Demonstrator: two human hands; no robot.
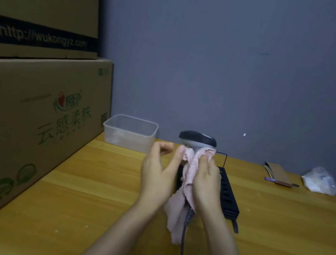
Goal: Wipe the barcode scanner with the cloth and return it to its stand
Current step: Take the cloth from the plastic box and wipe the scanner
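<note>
The barcode scanner (pixel 197 139) is held upright above the wooden table, its dark head on top and its grey cable hanging toward me. A pink cloth (pixel 189 171) is wrapped around its handle and hangs down below my hands. My right hand (pixel 205 182) grips the cloth-covered handle. My left hand (pixel 159 169) is beside it on the left, thumb touching the cloth's top edge, fingers curled loosely. A black stand (pixel 229 194) with several holes lies on the table behind my hands.
Stacked cardboard boxes (pixel 34 119) line the left side. A clear plastic container (pixel 130 133) sits at the back by the wall. A cardboard piece (pixel 278 174) and a crumpled plastic bag (pixel 320 181) lie at the back right.
</note>
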